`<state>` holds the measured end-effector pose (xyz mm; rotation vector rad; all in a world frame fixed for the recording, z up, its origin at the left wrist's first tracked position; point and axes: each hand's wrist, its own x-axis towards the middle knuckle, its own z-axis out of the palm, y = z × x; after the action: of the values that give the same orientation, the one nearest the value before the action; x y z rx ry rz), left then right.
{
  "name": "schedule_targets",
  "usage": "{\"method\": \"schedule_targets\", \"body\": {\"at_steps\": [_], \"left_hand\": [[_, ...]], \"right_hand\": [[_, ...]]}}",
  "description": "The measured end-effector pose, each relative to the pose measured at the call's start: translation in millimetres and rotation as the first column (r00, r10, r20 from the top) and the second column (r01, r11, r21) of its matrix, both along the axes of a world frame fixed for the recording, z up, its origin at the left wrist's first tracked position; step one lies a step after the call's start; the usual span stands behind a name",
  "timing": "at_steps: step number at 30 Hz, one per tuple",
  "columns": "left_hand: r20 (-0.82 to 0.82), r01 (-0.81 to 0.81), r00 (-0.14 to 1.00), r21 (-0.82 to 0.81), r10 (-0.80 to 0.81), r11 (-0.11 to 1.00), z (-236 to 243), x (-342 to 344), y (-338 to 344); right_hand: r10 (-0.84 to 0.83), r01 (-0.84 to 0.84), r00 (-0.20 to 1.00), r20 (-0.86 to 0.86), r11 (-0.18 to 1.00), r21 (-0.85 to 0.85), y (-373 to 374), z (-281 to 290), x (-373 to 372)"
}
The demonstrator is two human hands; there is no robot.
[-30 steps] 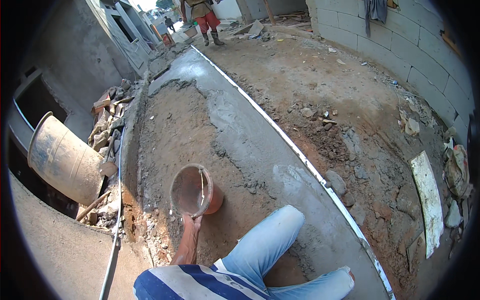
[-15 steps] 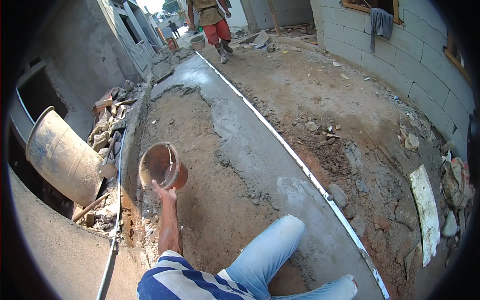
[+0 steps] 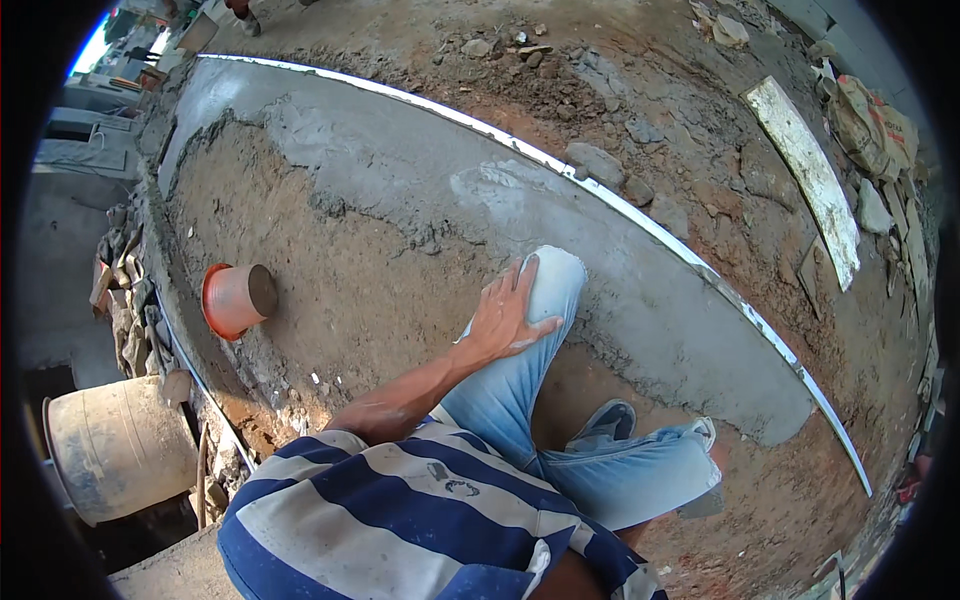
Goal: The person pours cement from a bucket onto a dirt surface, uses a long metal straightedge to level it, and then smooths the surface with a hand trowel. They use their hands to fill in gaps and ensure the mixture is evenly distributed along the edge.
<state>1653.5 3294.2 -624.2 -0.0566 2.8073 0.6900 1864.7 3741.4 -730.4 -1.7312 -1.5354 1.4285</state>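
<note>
My left hand (image 3: 508,315) lies on the bent knee of my light blue jeans (image 3: 558,288), fingers stretched out and thumb apart, holding nothing. Well away to the left, an orange-red bucket (image 3: 238,298) is tipped over on the brown dirt (image 3: 340,270), its rim to the left and its muddy base to the right. Beyond my knee runs a strip of wet grey concrete (image 3: 400,190), bordered on its far side by a long white straight strip (image 3: 480,128). My right hand is out of sight.
A large dirty yellowish barrel (image 3: 122,450) lies at the lower left, beside rubble and torn sacks (image 3: 130,310). Stones (image 3: 595,162) sit along the white strip. At the right are a whitish board (image 3: 805,175) and a crumpled sack (image 3: 872,128). Another person's boot (image 3: 248,22) shows at the top.
My left hand has let go of the bucket and come back onto my knee. The bucket is now farther left, tipped over. My view has swung toward the right.
</note>
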Motion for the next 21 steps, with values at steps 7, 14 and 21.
{"method": "schedule_targets", "body": {"at_steps": [7,14,21], "left_hand": [[0.074,0.291,0.951,0.11,-0.3,0.95,-7,-4,52],[0.153,0.519,0.83,0.137,-0.536,0.844,-15,-10,109],[0.211,0.682,0.669,0.206,-0.713,0.702,-17,7,143]], "right_hand": [[-0.054,0.056,0.996,0.069,0.998,-0.028,-15,20,72],[-0.132,0.14,0.985,0.111,0.988,-0.071,-42,37,122],[-0.104,0.134,0.967,0.231,0.984,-0.117,-65,56,161]]}}
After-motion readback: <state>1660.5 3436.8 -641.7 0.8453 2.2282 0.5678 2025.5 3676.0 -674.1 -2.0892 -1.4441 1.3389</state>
